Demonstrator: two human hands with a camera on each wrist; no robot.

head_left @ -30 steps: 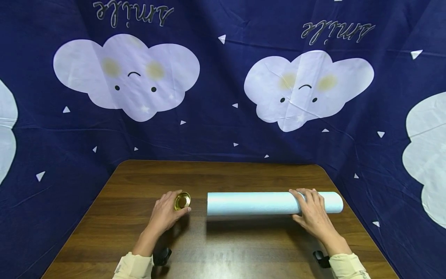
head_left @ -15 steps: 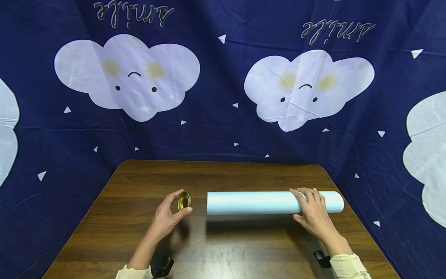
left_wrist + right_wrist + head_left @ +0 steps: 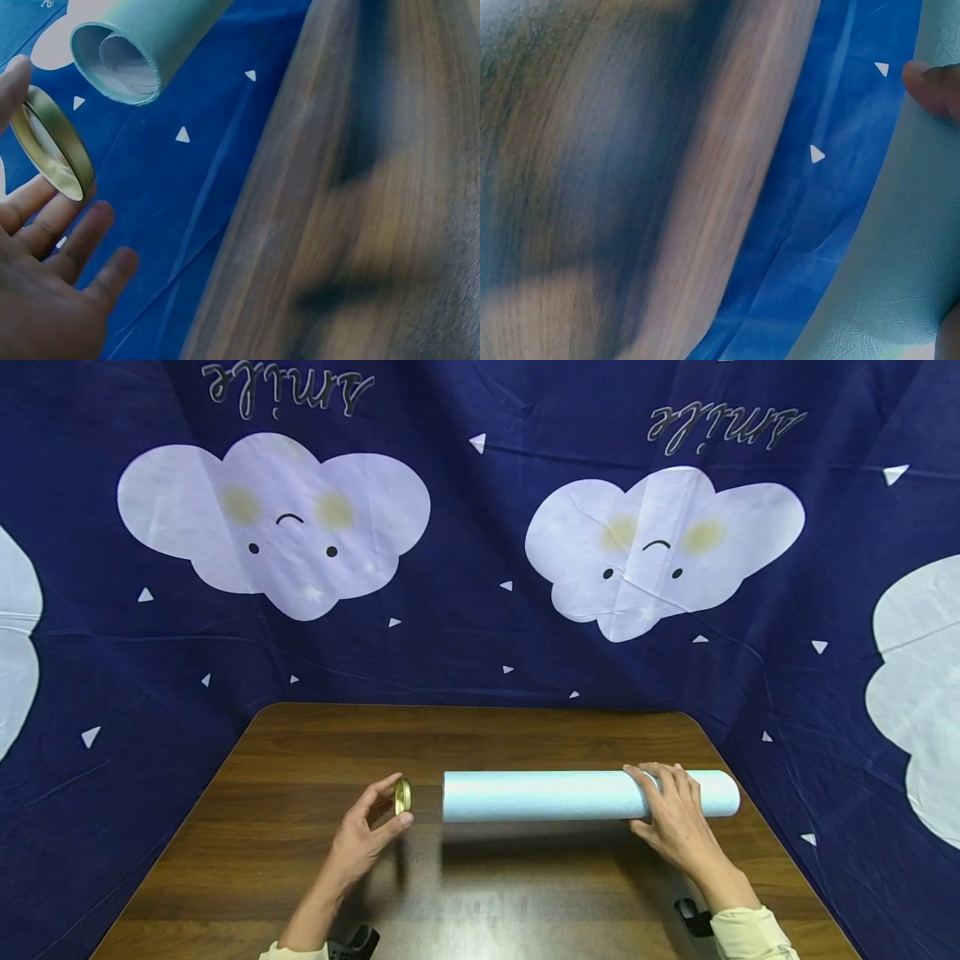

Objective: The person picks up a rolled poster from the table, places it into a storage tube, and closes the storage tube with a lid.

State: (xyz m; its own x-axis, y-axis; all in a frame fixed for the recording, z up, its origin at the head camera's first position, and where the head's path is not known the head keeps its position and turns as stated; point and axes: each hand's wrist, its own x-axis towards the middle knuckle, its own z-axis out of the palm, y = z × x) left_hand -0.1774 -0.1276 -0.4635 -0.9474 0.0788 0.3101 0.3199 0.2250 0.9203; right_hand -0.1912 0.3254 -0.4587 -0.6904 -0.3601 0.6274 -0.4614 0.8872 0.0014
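My left hand (image 3: pixel 358 837) pinches a round gold metal lid (image 3: pixel 403 797) between thumb and fingers, its rim upright and edge-on in the head view. A short gap separates the lid from the left end of a pale blue cardboard tube (image 3: pixel 536 796), held level above the table. My right hand (image 3: pixel 675 824) grips this tube near its right end, fingers over the top and thumb below. In the left wrist view the tube's near end is open, and rolled white paper (image 3: pixel 124 64) shows inside. The right wrist view shows the tube's side (image 3: pixel 900 225) with a fingertip on it.
A brown wood-grain table (image 3: pixel 480 893) lies beneath both hands. Behind it hangs a dark blue cloth (image 3: pixel 465 652) printed with clouds and small triangles. A black wrist device (image 3: pixel 693 917) sits at the right wrist, another (image 3: pixel 356 942) at the left.
My left hand has turned the lid from facing up to standing on edge, and moved it slightly right towards the tube. The right hand and tube have stayed almost still.
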